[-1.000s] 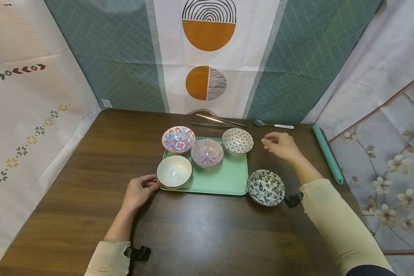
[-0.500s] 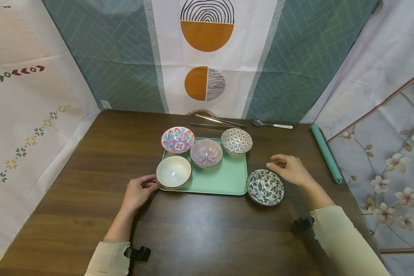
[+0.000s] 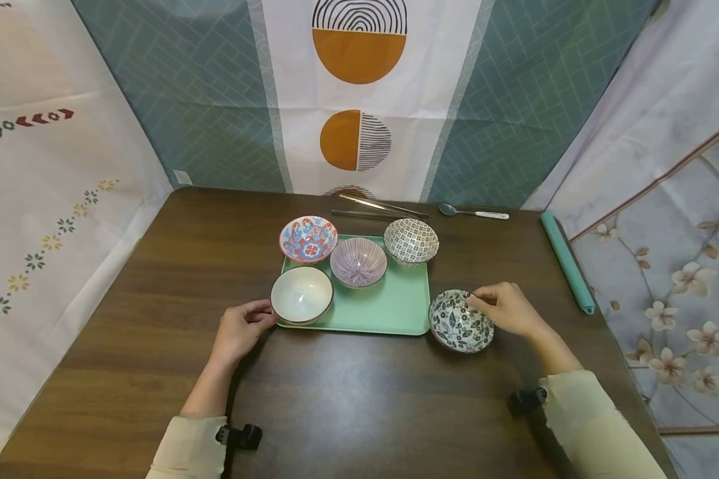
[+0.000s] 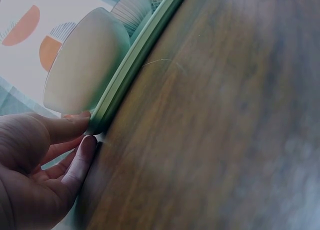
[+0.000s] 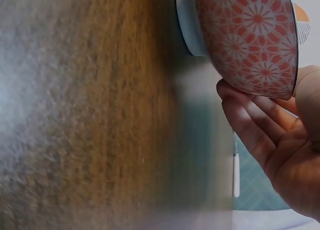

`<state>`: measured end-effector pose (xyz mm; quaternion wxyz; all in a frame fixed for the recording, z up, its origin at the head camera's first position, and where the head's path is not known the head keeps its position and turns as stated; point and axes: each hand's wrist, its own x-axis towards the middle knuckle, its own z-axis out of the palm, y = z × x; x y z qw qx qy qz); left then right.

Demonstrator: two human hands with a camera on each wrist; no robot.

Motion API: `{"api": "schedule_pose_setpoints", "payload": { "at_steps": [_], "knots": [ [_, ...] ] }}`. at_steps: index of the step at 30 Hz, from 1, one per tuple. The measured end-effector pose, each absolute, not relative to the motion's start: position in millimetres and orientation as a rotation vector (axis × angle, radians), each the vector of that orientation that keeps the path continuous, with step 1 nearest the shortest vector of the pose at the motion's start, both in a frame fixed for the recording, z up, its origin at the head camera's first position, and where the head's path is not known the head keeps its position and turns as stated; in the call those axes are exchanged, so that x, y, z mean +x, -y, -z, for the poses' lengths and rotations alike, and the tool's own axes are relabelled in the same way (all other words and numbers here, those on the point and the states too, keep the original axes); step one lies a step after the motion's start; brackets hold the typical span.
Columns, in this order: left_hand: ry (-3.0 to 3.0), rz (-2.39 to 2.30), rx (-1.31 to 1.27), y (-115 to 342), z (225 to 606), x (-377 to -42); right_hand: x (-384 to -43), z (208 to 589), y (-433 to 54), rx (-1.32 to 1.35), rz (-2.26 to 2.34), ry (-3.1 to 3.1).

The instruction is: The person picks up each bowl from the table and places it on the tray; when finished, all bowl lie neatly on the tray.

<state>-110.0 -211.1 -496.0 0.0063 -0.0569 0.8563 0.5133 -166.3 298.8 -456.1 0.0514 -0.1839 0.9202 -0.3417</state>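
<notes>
A green rectangular tray (image 3: 389,306) lies on the table. My left hand (image 3: 242,336) pinches its near left corner, thumb (image 4: 70,127) on the edge and a finger below, beside a cream bowl (image 3: 302,296) with a dark rim. At the tray's near right corner is a bowl (image 3: 458,322) with a black-and-white leaf pattern inside; its outside (image 5: 255,45) is red with white flowers. My right hand (image 3: 509,309) holds this bowl by its right side, thumb over the rim and fingers against the outer wall. A purple-striped bowl (image 3: 358,263) stands on the tray's middle.
A red-and-blue patterned bowl (image 3: 308,239) is at the tray's far left corner, a checked bowl (image 3: 411,241) at its far right. Behind them lie metal chopsticks (image 3: 383,207) and a spoon (image 3: 476,213). A rolled green mat (image 3: 568,263) lies along the right table edge.
My right hand has come from beside the checked bowl towards the near side and taken hold of the leaf-patterned bowl's rim. My left hand has stayed at the tray corner.
</notes>
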Motion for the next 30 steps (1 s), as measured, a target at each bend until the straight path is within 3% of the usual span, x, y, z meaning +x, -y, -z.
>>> {"api": "schedule_pose_setpoints", "payload": {
  "at_steps": [14, 30],
  "knots": [
    [-2.678, -1.614, -0.179, 210, 496, -110, -176, 432, -268, -0.493, 1.142, -2.854],
    [-2.709, -1.576, -0.151, 208, 498, -110, -176, 465, -219, -0.424, 1.17, -2.944]
  ]
}}
